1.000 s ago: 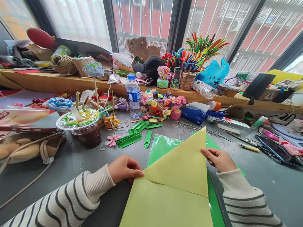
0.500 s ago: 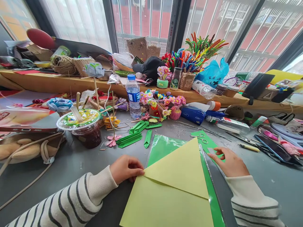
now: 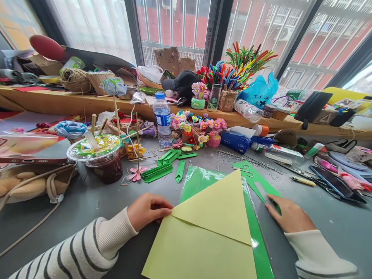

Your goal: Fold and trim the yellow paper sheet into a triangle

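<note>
A sheet of pale yellow paper lies before me, its upper part folded over into a slanting flap with a point at the top. My left hand is closed on the paper's left edge at the fold, thumb on top. Under the sheet is a clear plastic packet of green paper. To the right, my right hand has its thumb and fingers around the near end of a flat grey strip, which looks like a short ruler. The strip lies over a loose green sheet.
Scissors lie beyond the packet. Folded green paper strips, a drink cup and a water bottle stand or lie further left. A phone is at the right. Craft flowers and clutter line the wooden ledge.
My right hand has moved slightly right and toward me, and more of the grey strip shows. My left hand stays at the fold. The view has shifted a little.
</note>
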### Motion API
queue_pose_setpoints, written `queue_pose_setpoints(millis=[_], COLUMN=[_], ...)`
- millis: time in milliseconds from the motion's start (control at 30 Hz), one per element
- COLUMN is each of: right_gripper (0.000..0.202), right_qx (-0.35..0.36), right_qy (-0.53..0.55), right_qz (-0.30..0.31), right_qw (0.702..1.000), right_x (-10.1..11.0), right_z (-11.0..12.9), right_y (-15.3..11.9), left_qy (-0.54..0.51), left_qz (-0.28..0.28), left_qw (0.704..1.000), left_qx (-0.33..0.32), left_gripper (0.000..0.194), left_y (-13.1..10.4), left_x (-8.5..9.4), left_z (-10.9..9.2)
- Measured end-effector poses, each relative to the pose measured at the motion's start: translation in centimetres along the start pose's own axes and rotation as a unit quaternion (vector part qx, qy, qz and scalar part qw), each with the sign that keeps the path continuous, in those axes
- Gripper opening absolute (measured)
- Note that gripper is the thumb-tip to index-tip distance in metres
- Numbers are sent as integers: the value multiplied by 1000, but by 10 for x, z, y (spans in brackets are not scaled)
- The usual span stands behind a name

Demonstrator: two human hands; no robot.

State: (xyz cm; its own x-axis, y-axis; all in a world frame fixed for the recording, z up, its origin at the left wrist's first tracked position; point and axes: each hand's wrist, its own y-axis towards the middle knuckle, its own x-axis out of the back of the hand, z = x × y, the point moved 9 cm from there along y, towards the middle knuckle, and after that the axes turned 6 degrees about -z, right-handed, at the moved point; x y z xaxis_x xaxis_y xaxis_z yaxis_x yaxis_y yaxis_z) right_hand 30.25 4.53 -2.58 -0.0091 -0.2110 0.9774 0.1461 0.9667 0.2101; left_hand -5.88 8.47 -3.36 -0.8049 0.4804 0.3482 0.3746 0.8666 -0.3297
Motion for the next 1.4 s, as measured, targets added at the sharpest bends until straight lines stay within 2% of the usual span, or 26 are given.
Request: queue_pose_setpoints(millis=[67,267,433,500,567,633,700,800,867,933,1000,1067,1167,1400], right_gripper=[37,35,37,34,34,32,30,27,30,28,24,20,16,22], right_qx=[6,-5,-14,-20,-30,-13,51,178,230,253,259,261,257,229], right_qy=[-2,-27,-52,-66,-77,-66,-5,99,104,78,48,28,14,-14], right_qz=[-3,-49,-67,-89,-145,-211,-269,-226,-209,-187,-170,-145,-111,-54], right_qw=[1000,998,996,994,986,975,962,953,945,946,950,954,960,972], right_x=[1,0,5,18,40,65,84,85,80,69,59,49,41,31], right_z=[1,3,6,8,16,37,73,142,181,208,223,228,225,189], right_y=[-1,-6,-8,-9,-11,-15,-20,-24,-27,-28,-27,-26,-23,-10], left_qy=[4,3,-34,-41,-49,-55,-57,-47,-29,-7,21,50,79,65], left_qz=[-12,-2,-40,-49,-50,-47,-44,-35,-27,-26,-34,-53,-69,-58], left_qw=[1000,1000,998,997,997,996,997,997,998,998,997,994,990,991], left_qx=[1,-9,-30,-39,-45,-45,-42,-41,-48,-56,-66,-83,-99,-107], left_gripper=[26,31,35,33,32,31,32,32,32,31,30,29,27,27], left_y=[0,1,8,11,13,14,15,15,15,16,16,17,16,17], left_x=[2,-2,-5,-8,-10,-11,-12,-13,-14,-16,-17,-16,-17,-18], left_z=[1,-3,-14,-17,-19,-19,-18,-17,-17,-16,-16,-17,-19,-17])
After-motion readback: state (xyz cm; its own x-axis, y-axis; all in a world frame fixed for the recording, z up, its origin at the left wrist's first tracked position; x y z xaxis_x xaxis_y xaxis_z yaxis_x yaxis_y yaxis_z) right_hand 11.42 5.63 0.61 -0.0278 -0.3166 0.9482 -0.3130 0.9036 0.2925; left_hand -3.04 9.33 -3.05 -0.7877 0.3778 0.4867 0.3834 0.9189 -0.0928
